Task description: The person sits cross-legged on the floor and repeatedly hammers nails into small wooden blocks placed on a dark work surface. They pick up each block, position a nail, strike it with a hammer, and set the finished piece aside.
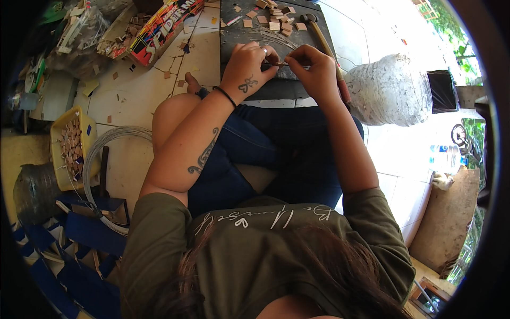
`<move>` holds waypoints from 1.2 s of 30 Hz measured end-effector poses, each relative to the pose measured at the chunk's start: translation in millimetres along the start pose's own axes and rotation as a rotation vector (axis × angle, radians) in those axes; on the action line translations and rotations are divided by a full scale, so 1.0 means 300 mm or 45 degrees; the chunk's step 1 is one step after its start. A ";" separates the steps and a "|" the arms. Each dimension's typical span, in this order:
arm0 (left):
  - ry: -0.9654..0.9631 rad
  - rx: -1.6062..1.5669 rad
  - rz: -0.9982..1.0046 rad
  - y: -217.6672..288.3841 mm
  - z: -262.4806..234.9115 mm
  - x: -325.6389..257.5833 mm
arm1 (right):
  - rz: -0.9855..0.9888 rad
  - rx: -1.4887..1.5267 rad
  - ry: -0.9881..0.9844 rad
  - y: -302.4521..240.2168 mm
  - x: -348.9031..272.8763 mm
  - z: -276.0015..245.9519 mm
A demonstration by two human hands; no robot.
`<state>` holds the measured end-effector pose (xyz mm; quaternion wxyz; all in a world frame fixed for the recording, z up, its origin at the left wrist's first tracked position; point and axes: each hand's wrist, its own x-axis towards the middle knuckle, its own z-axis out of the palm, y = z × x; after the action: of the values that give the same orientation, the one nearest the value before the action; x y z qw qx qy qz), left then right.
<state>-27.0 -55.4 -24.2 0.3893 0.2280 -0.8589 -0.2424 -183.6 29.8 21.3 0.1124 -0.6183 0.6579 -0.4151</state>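
Note:
My left hand (pixel 251 65) and my right hand (pixel 315 68) meet over the near part of a low dark work board (pixel 236 32). Fingers and thumb of each are pinched together, and a small thin brownish piece (pixel 282 64) shows between them. Its kind is too small to make out, and the fingers cover its ends. Just beyond the hands lie several thin wire-like strips (pixel 272 37). Small square wooden tiles (pixel 276 25) are heaped at the far side. A hammer (pixel 320 38) lies along the board's right edge, its red handle end beside my right wrist.
Left of me are a yellow basket (pixel 57 151) of wooden pieces, a wire coil (pixel 91 154), dark blue boxes (pixel 90 282) and a printed carton (pixel 159 33). On the right stand a plastic-wrapped bundle (pixel 390 87), a clear bottle (pixel 445 158) and a wooden board (pixel 446 226).

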 end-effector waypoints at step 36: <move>0.110 -0.155 -0.050 0.021 0.035 0.019 | 0.033 -0.152 -0.103 -0.029 0.023 -0.013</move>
<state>-39.9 -51.1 -23.5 0.4344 0.2309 -0.8204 -0.2915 -181.3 26.1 32.2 0.1072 -0.6315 0.6843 -0.3484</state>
